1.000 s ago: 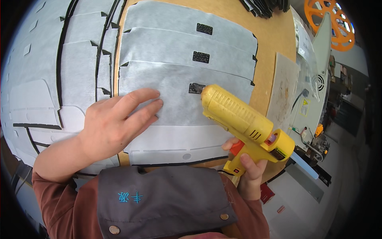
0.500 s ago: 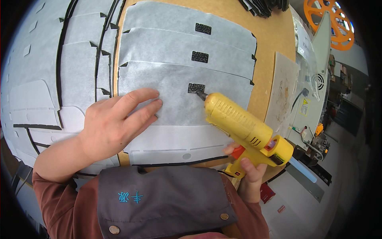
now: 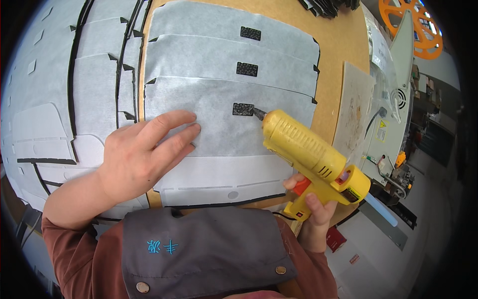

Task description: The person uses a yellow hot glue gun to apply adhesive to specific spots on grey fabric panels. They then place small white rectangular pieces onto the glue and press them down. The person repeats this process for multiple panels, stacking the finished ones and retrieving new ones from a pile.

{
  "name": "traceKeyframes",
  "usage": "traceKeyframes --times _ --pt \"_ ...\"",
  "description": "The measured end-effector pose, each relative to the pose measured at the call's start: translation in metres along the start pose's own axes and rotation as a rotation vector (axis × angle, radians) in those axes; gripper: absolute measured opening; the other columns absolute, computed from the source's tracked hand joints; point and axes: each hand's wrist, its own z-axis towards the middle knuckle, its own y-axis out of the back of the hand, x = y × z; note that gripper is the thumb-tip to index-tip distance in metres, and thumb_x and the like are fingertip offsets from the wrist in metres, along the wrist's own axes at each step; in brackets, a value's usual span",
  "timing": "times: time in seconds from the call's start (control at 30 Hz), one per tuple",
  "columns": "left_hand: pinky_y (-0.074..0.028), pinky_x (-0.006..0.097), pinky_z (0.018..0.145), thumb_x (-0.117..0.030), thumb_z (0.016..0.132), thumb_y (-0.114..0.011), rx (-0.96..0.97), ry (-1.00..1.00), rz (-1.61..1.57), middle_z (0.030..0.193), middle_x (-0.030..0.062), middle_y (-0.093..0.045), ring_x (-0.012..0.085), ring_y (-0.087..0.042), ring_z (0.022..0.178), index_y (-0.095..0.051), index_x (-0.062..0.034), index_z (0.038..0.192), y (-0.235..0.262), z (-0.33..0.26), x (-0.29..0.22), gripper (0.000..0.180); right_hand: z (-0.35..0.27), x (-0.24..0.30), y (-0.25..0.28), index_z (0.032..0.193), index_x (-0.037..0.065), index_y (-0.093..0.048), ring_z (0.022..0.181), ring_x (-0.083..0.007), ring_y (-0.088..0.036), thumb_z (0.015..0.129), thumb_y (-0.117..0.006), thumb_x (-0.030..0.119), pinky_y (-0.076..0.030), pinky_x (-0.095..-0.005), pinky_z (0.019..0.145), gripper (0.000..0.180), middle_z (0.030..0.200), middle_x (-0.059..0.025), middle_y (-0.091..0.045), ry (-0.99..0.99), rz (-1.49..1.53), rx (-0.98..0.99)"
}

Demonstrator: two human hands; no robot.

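Note:
My right hand [image 3: 318,214] grips a yellow hot glue gun [image 3: 303,144] by its handle, one finger at the red trigger. A pale blue glue stick [image 3: 382,209] juts from its back end. The dark nozzle is at the right edge of a small black textured rectangle [image 3: 242,109] on the nearest pale grey sheet [image 3: 209,132]; whether it touches cannot be made out. My left hand [image 3: 139,154] lies on the left part of that sheet, fingers stretched out. Farther back, two overlapping sheets each bear a similar black patch [image 3: 247,69].
More pale panels with black edges [image 3: 94,89] spread over the left. The wooden board [image 3: 343,35] shows at the right, with a stained flat plate [image 3: 353,109] on it. Black pieces [image 3: 328,7] lie at the back. An orange reel [image 3: 413,25] and a grey machine [image 3: 393,119] stand far right.
The glue gun has moved a little right, its nozzle going from over the nearest black patch to its right edge. The sheets appear shifted slightly left in view. My left hand stays nearly still.

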Motion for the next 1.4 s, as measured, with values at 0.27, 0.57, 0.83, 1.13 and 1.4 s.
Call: traceKeyframes --times 0.27,0.57,0.83,1.13,1.4 --pt "-0.048 0.025 0.051 -0.015 0.076 -0.078 0.005 0.0 0.009 0.112 0.0059 -0.067 0.0119 -0.06 0.062 -0.069 -0.0083 0.107 -0.001 0.002 -0.001 0.033 0.0 -0.001 -0.002 0.139 -0.007 -0.038 0.104 -0.029 -0.063 0.087 -0.062 0.008 -0.048 -0.041 0.094 0.06 0.11 -0.0228 -0.063 0.011 0.011 0.013" --pt "-0.048 0.026 0.051 -0.013 0.075 -0.079 0.005 0.009 0.005 0.113 0.0058 -0.067 0.013 -0.059 0.061 -0.069 -0.0086 0.107 0.001 0.002 -0.001 0.034 0.003 0.002 -0.013 0.136 -0.008 -0.04 0.095 -0.0305 -0.066 0.083 -0.067 0.019 -0.052 -0.0405 0.087 0.065 0.106 -0.0234 -0.064 -0.008 -0.02 -0.089" --pt "-0.05 0.029 0.054 -0.01 0.075 -0.079 0.033 0.034 -0.006 0.113 0.0057 -0.066 0.0176 -0.061 0.061 -0.067 -0.0087 0.107 0.002 0.001 -0.004 0.035 0.016 0.001 -0.004 0.136 -0.001 -0.043 0.096 -0.0313 -0.067 0.087 -0.065 0.016 -0.055 -0.0391 0.078 0.056 0.11 -0.0198 -0.062 -0.006 0.277 -0.018" --pt "-0.05 0.03 0.056 -0.013 0.081 -0.077 0.029 0.201 -0.18 0.114 0.0125 -0.063 0.0217 -0.063 0.064 -0.063 -0.0084 0.116 0.028 0.003 -0.015 0.039 0.022 -0.018 0.11 0.121 0.002 -0.054 0.089 -0.0248 -0.069 0.099 -0.052 0.036 -0.055 -0.0325 0.056 0.041 0.103 -0.0101 -0.065 0.068 0.829 -0.372" --pt "-0.044 0.026 0.082 -0.003 0.088 -0.05 0.28 0.664 -1.349 0.117 0.0032 -0.046 0.0119 -0.049 0.095 -0.037 -0.0081 0.143 0.068 -0.017 -0.032 0.057 0.016 -0.018 0.111 0.126 0.005 -0.058 0.092 -0.0208 -0.067 0.096 -0.06 0.03 -0.055 -0.0257 0.067 0.04 0.11 -0.0096 -0.065 0.0 0.576 -0.702"
